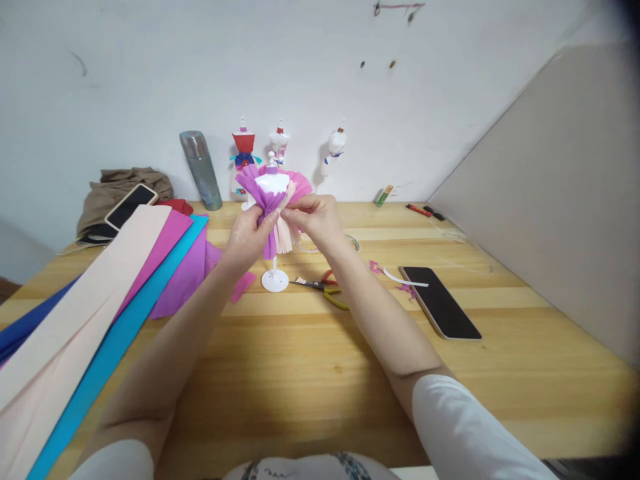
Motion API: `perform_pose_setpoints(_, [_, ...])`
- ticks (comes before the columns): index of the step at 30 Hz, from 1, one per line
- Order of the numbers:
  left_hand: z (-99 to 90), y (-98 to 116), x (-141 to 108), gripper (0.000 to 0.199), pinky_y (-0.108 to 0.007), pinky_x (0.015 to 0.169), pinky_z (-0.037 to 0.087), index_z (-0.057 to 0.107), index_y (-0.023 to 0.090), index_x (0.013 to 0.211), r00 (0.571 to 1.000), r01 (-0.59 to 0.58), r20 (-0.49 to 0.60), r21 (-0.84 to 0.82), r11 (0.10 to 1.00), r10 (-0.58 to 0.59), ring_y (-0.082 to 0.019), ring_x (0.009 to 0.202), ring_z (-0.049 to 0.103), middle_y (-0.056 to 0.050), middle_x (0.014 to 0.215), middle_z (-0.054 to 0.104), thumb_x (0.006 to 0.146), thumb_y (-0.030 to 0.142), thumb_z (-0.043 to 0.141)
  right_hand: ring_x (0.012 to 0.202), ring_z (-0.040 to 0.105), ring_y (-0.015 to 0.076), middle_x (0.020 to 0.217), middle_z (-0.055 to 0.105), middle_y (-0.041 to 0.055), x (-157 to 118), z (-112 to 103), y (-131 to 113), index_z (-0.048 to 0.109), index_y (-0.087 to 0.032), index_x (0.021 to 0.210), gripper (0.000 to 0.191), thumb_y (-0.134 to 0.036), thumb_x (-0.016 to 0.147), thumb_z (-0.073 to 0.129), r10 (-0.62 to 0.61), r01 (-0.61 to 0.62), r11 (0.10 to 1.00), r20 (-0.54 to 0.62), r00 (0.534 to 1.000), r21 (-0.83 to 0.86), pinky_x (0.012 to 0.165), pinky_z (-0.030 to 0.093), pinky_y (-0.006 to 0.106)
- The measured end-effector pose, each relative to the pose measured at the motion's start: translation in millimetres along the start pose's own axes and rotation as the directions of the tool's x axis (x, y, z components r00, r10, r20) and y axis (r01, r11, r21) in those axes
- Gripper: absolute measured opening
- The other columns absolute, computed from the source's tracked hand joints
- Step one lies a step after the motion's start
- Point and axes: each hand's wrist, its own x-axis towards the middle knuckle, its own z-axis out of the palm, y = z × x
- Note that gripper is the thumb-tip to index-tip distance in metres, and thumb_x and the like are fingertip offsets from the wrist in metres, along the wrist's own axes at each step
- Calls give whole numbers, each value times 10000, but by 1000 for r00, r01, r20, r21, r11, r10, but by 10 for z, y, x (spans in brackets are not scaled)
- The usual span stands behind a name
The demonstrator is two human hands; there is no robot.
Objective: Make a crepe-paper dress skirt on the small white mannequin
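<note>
A small white dress-form mannequin (pixel 275 281) stands upright on its round base, with purple crepe paper (pixel 270 200) and pale pink crepe paper (pixel 284 235) gathered around its body. My left hand (pixel 247 233) pinches the purple paper at the waist. From the other side, my right hand (pixel 316 219) has thumb and fingers closed at the pink paper by the waist. Brighter pink ruffles (pixel 301 185) flare out behind the shoulder. Just right of the base lie scissors (pixel 320 285) with red and yellow handles, partly hidden by my right forearm.
Long crepe paper strips (pixel 90 313) spread over the table's left side. Behind stand a thermos (pixel 201 170) and several dressed mannequins, one in red (pixel 244 142). A phone (pixel 443 303) lies at right. Another phone (pixel 131 207) leans on brown cloth (pixel 113 190). A wall borders the back.
</note>
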Motion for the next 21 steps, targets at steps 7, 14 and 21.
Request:
perform_pose_setpoints(7, [0, -5, -1, 361, -293, 545, 364, 405, 224, 603, 999, -37, -1, 40, 999, 37, -150, 573, 522, 21, 542, 479, 895, 309, 600, 780, 658, 212, 741, 716, 37, -21, -14, -74, 694, -196, 626, 76, -220, 686, 735, -69, 65, 988, -29, 997, -142, 813, 500, 369])
perform_pose_setpoints(14, [42, -45, -11, 319, -302, 577, 345, 428, 225, 647, 1000, -20, 8, 10, 1000, 19, -159, 608, 511, 10, 598, 492, 903, 362, 560, 805, 663, 223, 758, 706, 46, -32, -17, -97, 675, -193, 632, 70, -187, 695, 707, -90, 84, 980, -28, 996, -182, 845, 501, 380])
perform_pose_setpoints(21, [75, -72, -18, 316, -305, 593, 343, 456, 224, 665, 1000, -16, 1, -2, 1000, 16, -170, 624, 515, 6, 602, 502, 913, 386, 566, 833, 665, 231, 774, 708, 42, -32, -4, -68, 686, -202, 653, 53, -198, 700, 711, -87, 83, 982, -20, 996, -170, 844, 513, 384])
